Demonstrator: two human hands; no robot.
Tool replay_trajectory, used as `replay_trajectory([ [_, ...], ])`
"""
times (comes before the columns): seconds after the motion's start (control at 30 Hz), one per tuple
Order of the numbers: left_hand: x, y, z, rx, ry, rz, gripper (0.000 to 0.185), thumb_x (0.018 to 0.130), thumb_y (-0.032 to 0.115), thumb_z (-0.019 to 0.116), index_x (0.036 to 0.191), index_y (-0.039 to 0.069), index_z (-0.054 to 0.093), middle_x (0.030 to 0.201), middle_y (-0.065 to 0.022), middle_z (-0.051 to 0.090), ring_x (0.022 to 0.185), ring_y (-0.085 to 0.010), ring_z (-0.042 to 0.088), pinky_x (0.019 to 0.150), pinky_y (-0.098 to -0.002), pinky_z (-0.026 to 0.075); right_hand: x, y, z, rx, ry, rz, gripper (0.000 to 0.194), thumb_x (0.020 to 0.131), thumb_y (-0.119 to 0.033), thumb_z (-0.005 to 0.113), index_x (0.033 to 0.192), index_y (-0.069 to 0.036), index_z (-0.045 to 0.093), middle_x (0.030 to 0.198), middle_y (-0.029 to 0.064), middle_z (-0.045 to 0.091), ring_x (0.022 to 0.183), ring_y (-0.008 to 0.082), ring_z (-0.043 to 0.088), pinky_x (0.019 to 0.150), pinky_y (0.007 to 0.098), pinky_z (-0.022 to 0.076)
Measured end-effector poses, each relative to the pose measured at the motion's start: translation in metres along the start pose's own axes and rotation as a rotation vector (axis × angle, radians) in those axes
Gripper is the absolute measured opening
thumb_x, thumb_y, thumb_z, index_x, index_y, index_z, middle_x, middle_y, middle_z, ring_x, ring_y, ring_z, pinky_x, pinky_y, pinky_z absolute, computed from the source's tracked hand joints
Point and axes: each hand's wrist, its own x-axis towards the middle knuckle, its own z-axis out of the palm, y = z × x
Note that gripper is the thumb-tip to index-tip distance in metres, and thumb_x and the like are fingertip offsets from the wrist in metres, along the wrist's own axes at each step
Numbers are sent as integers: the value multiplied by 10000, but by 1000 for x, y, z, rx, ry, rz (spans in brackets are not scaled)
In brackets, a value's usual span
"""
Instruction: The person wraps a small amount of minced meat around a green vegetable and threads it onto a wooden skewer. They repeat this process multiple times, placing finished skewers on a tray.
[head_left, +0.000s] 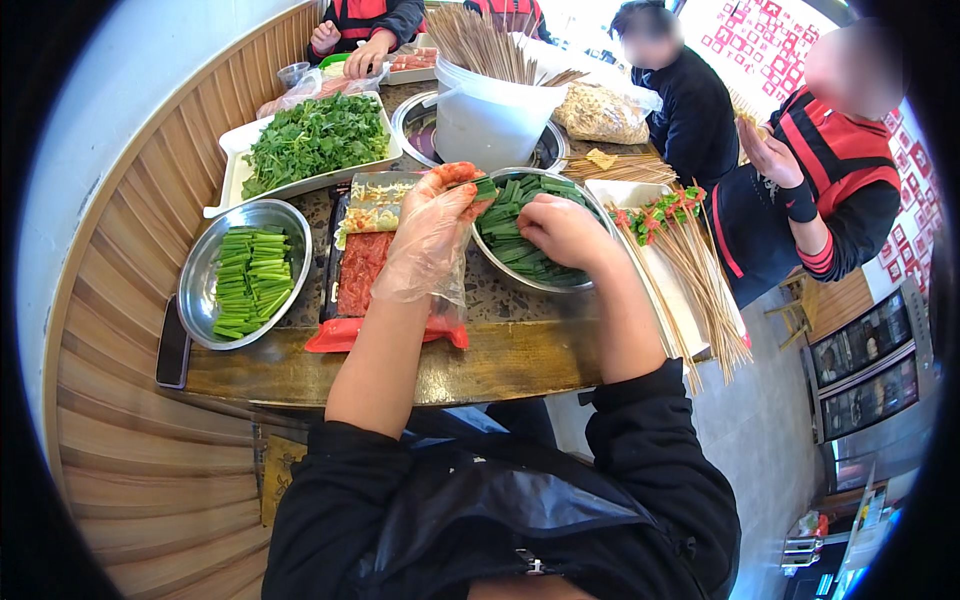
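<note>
My left hand (429, 234), in a clear plastic glove stained red at the fingers, pinches a few cut green leaf pieces (486, 187), apparently garlic chives. My bare right hand (564, 231) reaches into a steel bowl (536, 285) of similar flat green pieces (506, 244); its fingertips are partly hidden, so any hold cannot be told. Under my left hand lies an opened package of thin red meat slices (364, 262), partly covered by its printed film (379, 191). To the right, a white tray (686, 319) bears bamboo skewers (694, 292) threaded with meat and greens (660, 216).
At left are a steel bowl of green stalks (255, 281), a phone (173, 345) at the table edge and a tray of leafy herbs (319, 139). Behind stands a white bucket of skewers (487, 120). Several people sit or stand around the table, one (810, 172) close at right.
</note>
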Motion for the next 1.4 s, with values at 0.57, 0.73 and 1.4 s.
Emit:
replay_trajectory([
  [0.57, -8, -10, 5, 94, -111, 15, 323, 787, -106, 547, 1093, -11, 511, 1071, -110, 564, 970, -202, 590, 892, -339, 491, 8, -31, -26, 132, 462, -258, 108, 814, -104, 638, 907, -47, 637, 801, 95, 643, 720, 275, 633, 657, 351, 506],
  [0.73, -7, -11, 5, 166, -85, 13, 304, 810, -94, 504, 1102, -11, 511, 1065, -104, 560, 984, -184, 582, 876, -322, 500, 13, -36, -20, -136, 447, -379, 149, 759, -107, 647, 905, -77, 650, 886, 51, 631, 831, 244, 622, 714, 356, 502],
  [1.4, -6, -7, 4, 99, -100, -77, 173, 938, 33, 477, 1103, -5, 511, 1078, -87, 554, 979, -153, 565, 865, -296, 490, 20, -36, -22, 148, 371, -206, 156, 774, -143, 676, 912, -72, 663, 896, 70, 609, 846, 275, 607, 730, 375, 499],
])
